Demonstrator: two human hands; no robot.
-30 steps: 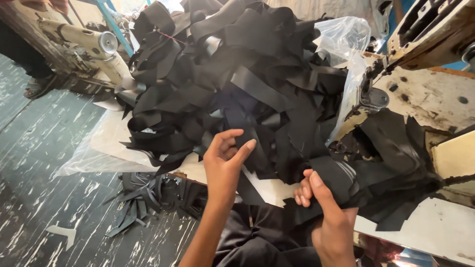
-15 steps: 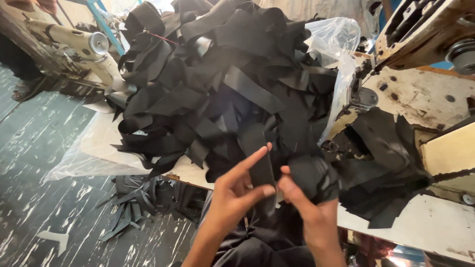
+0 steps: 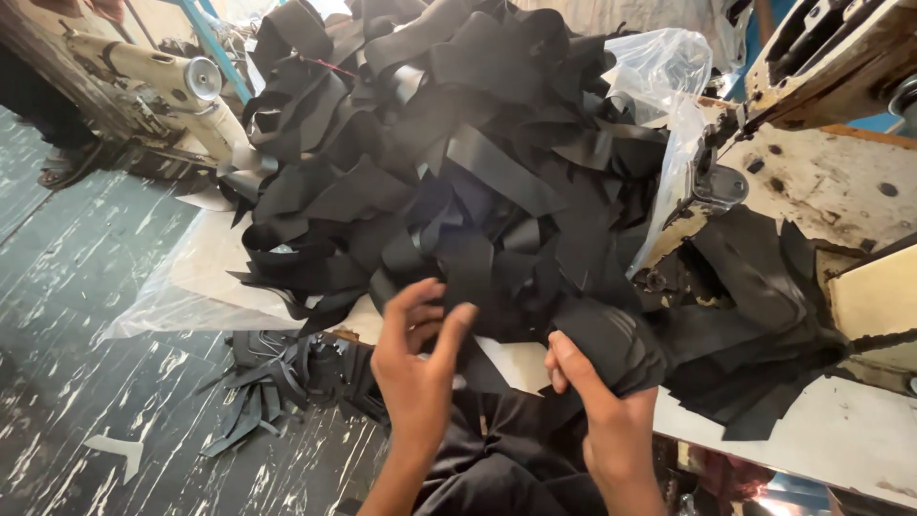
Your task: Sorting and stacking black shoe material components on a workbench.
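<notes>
A big heap of black fabric strips (image 3: 449, 162) lies piled on a white table (image 3: 860, 440), partly over a clear plastic bag (image 3: 659, 76). My right hand (image 3: 602, 411) is closed around a bunched piece of black fabric (image 3: 611, 344) at the heap's near edge. Just left of it, my left hand (image 3: 415, 368) hovers with fingers apart in front of the heap, holding nothing I can see. Dark cloth (image 3: 497, 468) lies under both wrists.
A worn sewing machine (image 3: 831, 134) stands at the right, its needle area next to the heap. Another sewing machine (image 3: 162, 81) sits at the far left. Loose black strips (image 3: 277, 382) lie scattered on the painted floor (image 3: 95, 315) below the table edge.
My left hand has let go of the strip it pinched and opened. The right hand has shifted right, still gripping bunched fabric.
</notes>
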